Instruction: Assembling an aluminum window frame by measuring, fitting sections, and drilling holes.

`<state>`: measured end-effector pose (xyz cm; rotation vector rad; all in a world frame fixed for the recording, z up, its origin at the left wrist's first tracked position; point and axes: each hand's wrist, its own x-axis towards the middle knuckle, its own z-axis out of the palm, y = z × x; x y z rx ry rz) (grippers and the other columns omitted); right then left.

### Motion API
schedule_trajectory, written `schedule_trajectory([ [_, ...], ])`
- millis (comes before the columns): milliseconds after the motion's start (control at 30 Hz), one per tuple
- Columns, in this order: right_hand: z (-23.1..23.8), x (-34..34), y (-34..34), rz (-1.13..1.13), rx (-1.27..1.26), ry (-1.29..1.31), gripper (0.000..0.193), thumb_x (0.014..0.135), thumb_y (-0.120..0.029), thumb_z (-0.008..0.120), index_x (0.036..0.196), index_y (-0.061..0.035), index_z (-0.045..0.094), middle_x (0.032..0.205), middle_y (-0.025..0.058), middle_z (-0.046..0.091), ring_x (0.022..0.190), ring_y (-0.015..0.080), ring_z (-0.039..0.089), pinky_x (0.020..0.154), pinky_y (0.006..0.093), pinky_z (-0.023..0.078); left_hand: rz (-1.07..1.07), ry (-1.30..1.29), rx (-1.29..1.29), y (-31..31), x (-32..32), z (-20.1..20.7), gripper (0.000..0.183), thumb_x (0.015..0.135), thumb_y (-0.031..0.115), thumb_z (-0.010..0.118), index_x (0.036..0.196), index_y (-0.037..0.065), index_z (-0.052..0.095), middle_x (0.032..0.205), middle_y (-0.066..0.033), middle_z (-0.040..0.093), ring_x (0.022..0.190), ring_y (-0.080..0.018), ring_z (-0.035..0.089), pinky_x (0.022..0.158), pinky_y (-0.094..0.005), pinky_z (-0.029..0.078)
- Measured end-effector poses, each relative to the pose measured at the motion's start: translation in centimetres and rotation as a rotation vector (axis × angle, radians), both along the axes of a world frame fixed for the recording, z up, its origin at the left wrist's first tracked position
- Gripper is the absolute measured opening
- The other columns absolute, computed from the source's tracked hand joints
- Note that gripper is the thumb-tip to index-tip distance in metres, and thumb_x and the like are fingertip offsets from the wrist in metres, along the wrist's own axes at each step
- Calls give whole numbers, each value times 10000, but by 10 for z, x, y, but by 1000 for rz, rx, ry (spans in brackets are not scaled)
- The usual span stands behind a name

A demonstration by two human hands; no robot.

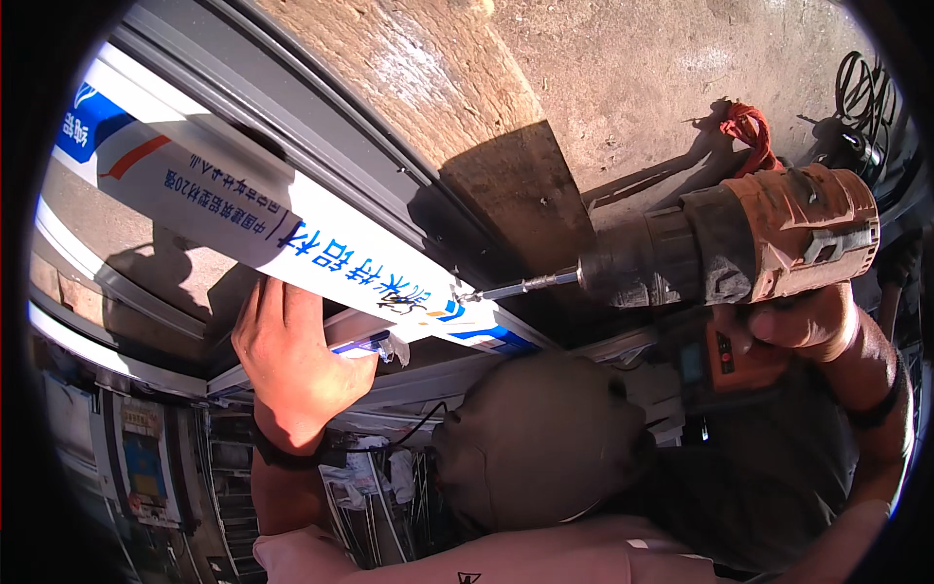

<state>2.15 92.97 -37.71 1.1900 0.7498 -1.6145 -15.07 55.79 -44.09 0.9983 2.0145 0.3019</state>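
Note:
A long white metal profile (350,265), wrapped in printed protective film with blue and orange marks, runs slantwise from upper left to lower middle. My left hand (292,355) grips its near edge, fingers together and their tips hidden against the profile, thumb pointing right. On the right, my right hand (803,319) is wrapped around the handle of an orange and black cordless drill (769,238). The drill lies level, its chuck facing left. A thin silver bit (530,285) reaches from the chuck to the profile's far edge, where its tip meets small bright shavings (465,295).
Grey metal channels (321,127) run along the profile's far side. Beyond them lies a worn wooden board (467,88) on the concrete floor. A red rope bundle (751,131) and a coiled black cable (866,97) lie far right. A rounded brown-grey shape (545,438) is close below the profile.

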Motion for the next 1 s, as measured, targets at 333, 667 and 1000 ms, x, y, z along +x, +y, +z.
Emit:
schedule_trajectory([
  [333,-25,-45,-28,23,1,71,422,810,-84,715,1206,1,596,1027,129,699,886,190,685,768,307,556,-16,19,63,2,5,-3,490,610,139,793,1053,2,633,961,-175,643,875,-416,630,763,-446,517],
  [667,-21,-31,-14,-63,-22,245,396,814,-81,726,1188,-10,617,1020,110,703,909,182,675,771,306,552,56,-17,-168,10,-14,22,512,570,68,832,1040,16,633,970,-191,656,926,-420,626,820,-459,499],
  [1000,-17,-17,-18,-138,141,456,426,803,-48,746,1201,15,606,1015,116,698,941,187,663,777,312,552,-85,90,-79,-3,-24,21,409,602,98,788,971,10,633,935,-187,637,858,-416,615,756,-473,503],
])
